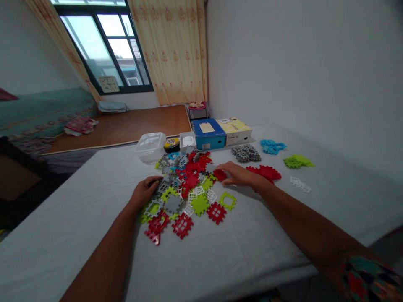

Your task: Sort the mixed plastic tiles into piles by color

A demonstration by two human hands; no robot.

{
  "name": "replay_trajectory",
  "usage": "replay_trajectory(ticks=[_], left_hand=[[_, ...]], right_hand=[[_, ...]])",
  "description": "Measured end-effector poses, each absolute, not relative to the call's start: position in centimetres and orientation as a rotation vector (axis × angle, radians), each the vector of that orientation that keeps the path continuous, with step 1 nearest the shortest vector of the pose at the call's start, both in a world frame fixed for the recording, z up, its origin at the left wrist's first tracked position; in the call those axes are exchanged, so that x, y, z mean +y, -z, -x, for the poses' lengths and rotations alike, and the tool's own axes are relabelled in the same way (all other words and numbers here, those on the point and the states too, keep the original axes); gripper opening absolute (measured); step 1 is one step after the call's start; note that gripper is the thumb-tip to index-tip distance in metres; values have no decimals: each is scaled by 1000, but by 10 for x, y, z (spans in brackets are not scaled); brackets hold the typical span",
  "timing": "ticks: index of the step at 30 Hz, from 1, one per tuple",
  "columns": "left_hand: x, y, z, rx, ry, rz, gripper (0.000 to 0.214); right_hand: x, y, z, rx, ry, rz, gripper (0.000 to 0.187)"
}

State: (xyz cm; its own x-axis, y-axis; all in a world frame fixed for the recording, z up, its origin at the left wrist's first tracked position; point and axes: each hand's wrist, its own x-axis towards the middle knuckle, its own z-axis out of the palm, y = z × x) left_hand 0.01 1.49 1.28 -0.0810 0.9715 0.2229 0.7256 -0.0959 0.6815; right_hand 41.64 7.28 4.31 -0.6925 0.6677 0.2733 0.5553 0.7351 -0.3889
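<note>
White cloth (245, 260) lies beneath heaped plastic pieces (190, 182). At their left edge, the left hand (145, 191) curls loosely, its hold unclear; farther, the outstretched right hand (235, 174) parts thumb and fingers around a red piece (219, 175), grip uncertain. Beyond stands a blue box (214, 139).

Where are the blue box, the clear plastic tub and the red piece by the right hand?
Blue box (210, 141): head view, on its front side.
Clear plastic tub (147, 156): head view, on its near wall.
Red piece (219, 175) by the right hand (236, 173): head view, on the piece's visible middle.
</note>
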Motion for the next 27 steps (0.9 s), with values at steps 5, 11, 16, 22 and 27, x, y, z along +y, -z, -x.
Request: replay_trajectory(ticks=[5, 11, 16, 22, 27], left_hand=[[15, -13, 1, 1822, -975, -1874, 53], [15, -13, 1, 1832, -977, -1841, 54], [15, -13, 0, 1832, -991, -1821, 53], [16, -14, -1, 1818, -994, -1838, 51], [16, -12, 0, 1841, -975, -1863, 50]], right_hand=[[63, -42, -410, -2643, -378, 959, 47], [72, -53, -431, -2635, -304, 1068, 46], [74, -88, -479, -2530, -293, 1216, 42], [31, -92, -504, -2727, -330, 1462, 48], [8, -77, -508, -2787, -207, 1558, 42]])
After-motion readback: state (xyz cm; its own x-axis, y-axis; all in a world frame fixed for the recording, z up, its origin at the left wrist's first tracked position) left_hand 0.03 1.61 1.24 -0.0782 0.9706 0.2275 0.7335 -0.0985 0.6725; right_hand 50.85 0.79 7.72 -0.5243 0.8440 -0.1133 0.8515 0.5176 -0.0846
